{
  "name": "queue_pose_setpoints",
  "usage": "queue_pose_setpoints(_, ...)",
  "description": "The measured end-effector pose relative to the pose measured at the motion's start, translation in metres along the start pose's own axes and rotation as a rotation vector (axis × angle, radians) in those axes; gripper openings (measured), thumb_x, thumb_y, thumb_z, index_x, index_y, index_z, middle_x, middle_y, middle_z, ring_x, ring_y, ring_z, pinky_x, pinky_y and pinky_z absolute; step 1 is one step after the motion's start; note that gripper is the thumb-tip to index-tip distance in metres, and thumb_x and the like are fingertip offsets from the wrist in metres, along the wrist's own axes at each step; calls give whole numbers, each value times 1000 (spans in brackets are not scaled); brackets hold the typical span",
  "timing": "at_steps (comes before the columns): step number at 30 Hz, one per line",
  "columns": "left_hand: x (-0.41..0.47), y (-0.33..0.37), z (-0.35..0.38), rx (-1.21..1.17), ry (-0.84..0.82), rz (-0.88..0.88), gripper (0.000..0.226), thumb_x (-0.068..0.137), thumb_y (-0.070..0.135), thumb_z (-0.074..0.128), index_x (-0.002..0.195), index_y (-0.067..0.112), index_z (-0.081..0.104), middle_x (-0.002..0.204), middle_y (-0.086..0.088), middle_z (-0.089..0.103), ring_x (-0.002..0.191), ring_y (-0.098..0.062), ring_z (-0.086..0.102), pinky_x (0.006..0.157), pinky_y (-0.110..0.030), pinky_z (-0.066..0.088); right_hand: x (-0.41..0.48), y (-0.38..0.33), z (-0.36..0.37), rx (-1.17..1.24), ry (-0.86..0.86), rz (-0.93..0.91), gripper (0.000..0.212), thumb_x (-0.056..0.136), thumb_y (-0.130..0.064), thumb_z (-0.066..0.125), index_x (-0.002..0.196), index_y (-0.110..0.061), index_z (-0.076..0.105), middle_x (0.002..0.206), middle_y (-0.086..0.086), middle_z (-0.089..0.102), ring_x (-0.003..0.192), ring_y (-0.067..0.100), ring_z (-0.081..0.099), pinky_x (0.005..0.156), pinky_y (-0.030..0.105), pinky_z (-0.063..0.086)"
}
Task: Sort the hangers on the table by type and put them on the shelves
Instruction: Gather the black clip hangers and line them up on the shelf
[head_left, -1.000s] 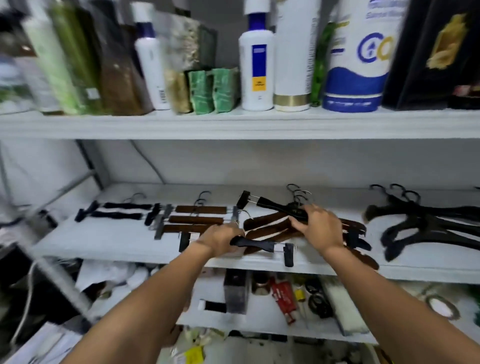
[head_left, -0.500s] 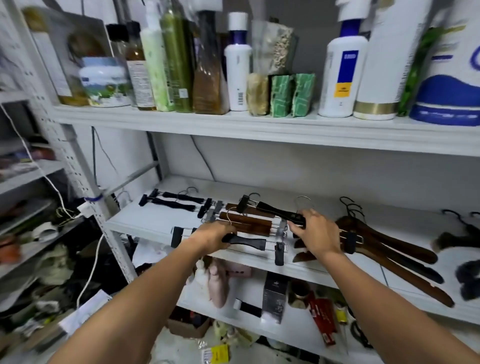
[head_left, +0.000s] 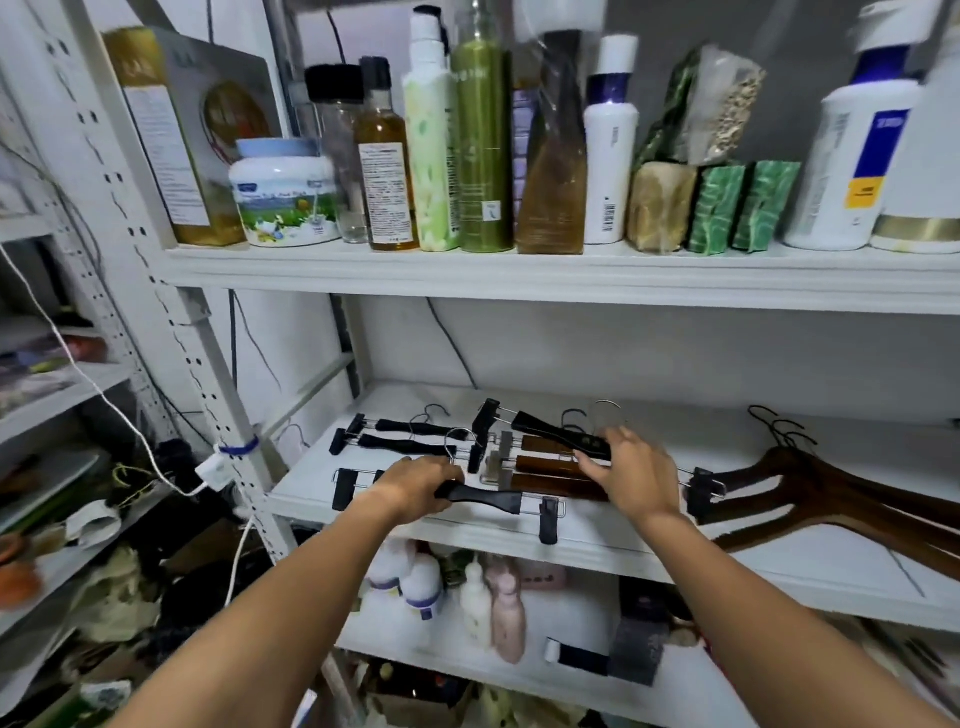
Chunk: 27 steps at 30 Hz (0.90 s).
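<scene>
My left hand (head_left: 415, 488) grips a black clip hanger (head_left: 488, 499) just above the front edge of the middle shelf (head_left: 597, 545). My right hand (head_left: 631, 467) grips a second black clip hanger (head_left: 550, 428), held over a row of brown wooden clip hangers (head_left: 545, 462). Two more black clip hangers (head_left: 410, 436) lie on the shelf to the left. Dark brown wooden coat hangers (head_left: 831, 488) lie on the shelf at the right.
Bottles, jars and soap bars (head_left: 483, 156) crowd the upper shelf. The lower shelf (head_left: 467, 649) holds small bottles and boxes. A white perforated upright (head_left: 208, 374) with a cable (head_left: 104, 395) stands at the left, beside a cluttered side rack.
Both hands with their black clip hangers have shifted left along the shelf, toward the other black clip hangers. The view has swung left, so the black coat hangers at the right are out of sight.
</scene>
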<state>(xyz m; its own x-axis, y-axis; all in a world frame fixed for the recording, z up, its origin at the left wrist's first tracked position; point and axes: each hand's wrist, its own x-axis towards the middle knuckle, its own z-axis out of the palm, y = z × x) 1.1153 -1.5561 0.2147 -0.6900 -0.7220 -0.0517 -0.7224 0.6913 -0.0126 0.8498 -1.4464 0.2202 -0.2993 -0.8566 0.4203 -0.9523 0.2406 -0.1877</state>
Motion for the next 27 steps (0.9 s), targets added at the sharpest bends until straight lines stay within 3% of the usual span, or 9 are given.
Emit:
queue_pose_setpoints(7,3,-64,18,-29,19,104,24,87,24,58,112,24,58,112,3,58,109,-18,53,80,-33,39,-10,-49,29,-23,-9,98,52,90,-58,48,120,-16,59,115,1,64,90,21,66,70,30,49)
queue_pose_setpoints(11,11,-84,34,-45,24,117,27,89,26,57,116,25,56,113,3,57,110,-18,52,81,-32,38,-13,-54,44,-107,-61,121,52,91,-59,47,115,-15,59,114,0,63,92,21,66,73,31,46)
queue_pose_setpoints(18,40,-121,60,-54,-50,84,31,92,25,55,123,23,53,120,0,55,113,-21,51,90,-33,40,17,-70,73,-71,-65,155,49,89,-57,51,111,-15,61,107,1,64,83,21,65,65,27,42)
queue_pose_setpoints(22,67,-146,69,-98,-78,48,27,91,25,55,118,24,56,118,0,57,111,-21,53,87,-31,41,41,-77,101,-104,-106,145,48,89,-57,53,110,-15,61,107,3,64,84,26,65,61,28,36)
queue_pose_setpoints(27,92,-172,78,-174,-113,-4,27,89,29,60,116,25,56,115,-2,60,100,-23,60,83,-31,47,76,-90,132,-56,-142,110,49,89,-60,48,112,-18,60,107,1,63,83,20,65,63,26,40)
